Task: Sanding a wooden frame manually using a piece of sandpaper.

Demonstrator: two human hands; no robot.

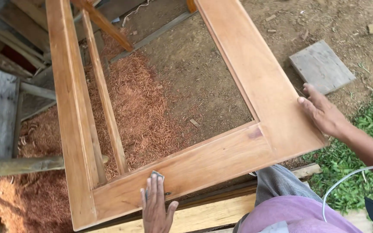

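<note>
Sandpaper (156, 176) sits pinned under my left hand (156, 207), fingers flat and spread on the near rail of the wooden frame (203, 162). My right hand (322, 113) lies open against the frame's outer right edge, well apart from the left. Wood shavings (134, 108) cover the ground beneath, with a grey board (321, 66) beyond.

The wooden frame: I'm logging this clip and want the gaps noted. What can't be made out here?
- Wooden frame, head view: its far end is cut off by the top edge.
- Grey piece under the left hand: mostly covered by the fingers, kind unclear.
- Right hand: palm rests on the frame's outer edge, any grip beneath hidden.
</note>
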